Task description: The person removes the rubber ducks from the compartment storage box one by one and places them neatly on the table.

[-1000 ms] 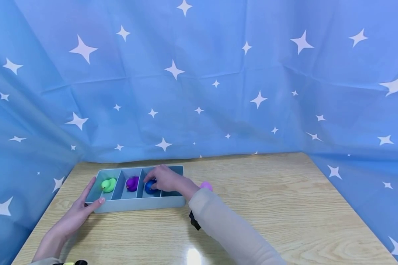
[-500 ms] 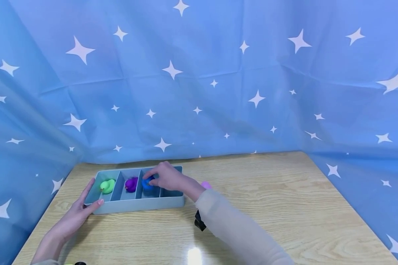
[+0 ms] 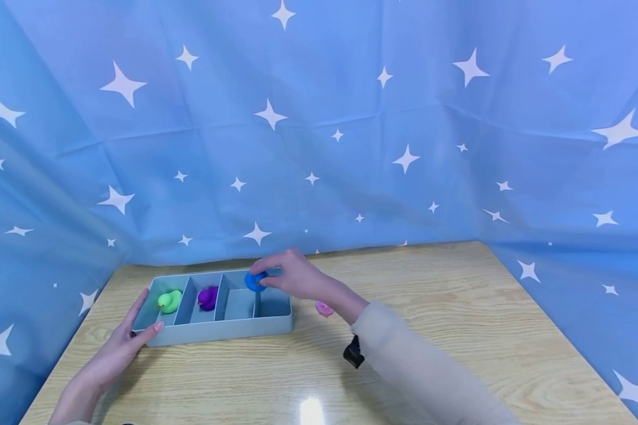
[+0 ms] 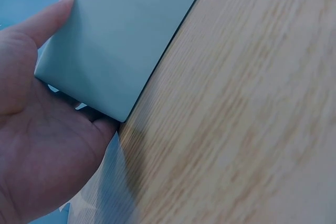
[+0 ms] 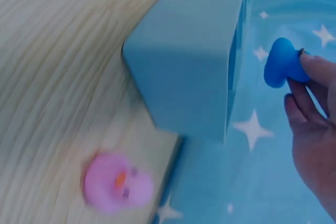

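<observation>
My right hand [image 3: 300, 275] pinches a blue rubber duck [image 3: 254, 282] between thumb and fingers, up above the right part of a grey-blue divided tray [image 3: 223, 332]. In the right wrist view the blue duck [image 5: 281, 65] hangs clear of the tray's end wall [image 5: 181, 87]. My left hand [image 3: 118, 349] grips the tray's left end, thumb on the front wall and fingers along the side. A green rubber duck [image 3: 169, 301] sits in the leftmost compartment, and a purple rubber duck [image 3: 208, 298] in the one beside it. Both right-hand compartments hold no duck.
On the wooden table [image 3: 436, 319], just right of the tray, lies a pink rubber duck [image 3: 324, 309], partly behind my right forearm in the head view. A blue star-patterned cloth [image 3: 340, 195] hangs around the table's back and sides.
My right hand has lifted the blue duck out of the third compartment and moved it up and to the right. More of the pink duck shows. My left hand keeps its place on the tray.
</observation>
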The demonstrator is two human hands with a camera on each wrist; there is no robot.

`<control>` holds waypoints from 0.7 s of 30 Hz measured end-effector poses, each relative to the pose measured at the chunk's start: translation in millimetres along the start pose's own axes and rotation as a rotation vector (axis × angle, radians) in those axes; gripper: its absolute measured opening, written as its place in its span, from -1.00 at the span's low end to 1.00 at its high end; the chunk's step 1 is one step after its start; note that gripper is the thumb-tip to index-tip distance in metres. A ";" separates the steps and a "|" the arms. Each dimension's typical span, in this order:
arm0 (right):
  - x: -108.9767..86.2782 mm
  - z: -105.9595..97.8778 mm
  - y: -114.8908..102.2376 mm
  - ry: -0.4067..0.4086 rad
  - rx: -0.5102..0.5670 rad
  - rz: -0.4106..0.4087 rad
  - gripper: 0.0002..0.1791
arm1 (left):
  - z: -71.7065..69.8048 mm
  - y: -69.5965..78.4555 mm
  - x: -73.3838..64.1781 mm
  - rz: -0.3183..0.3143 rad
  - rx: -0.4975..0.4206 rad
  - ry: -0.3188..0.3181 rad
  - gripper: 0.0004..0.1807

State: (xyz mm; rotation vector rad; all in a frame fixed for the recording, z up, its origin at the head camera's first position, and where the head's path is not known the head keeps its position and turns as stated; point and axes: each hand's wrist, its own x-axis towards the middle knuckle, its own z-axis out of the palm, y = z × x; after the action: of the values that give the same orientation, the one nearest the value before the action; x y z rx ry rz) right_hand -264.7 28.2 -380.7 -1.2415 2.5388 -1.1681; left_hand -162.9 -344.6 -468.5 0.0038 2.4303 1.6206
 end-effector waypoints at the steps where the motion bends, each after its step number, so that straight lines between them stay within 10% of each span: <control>1: -4.7 -5.1 2.7 0.010 0.003 -0.003 -0.70 | 0.3 -0.1 0.0 -0.001 -0.005 -0.002 -0.01; 21: -96.0 -67.8 57.1 0.122 -0.068 0.141 -0.71 | -1.0 2.1 1.2 -0.044 0.031 -0.012 -0.01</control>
State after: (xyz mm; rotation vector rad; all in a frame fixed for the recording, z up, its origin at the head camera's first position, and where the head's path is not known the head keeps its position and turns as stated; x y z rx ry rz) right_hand -262.9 158.2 -394.0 -1.0138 2.7245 -1.1695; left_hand -164.6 -344.5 -466.4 -0.0347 2.4289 1.5601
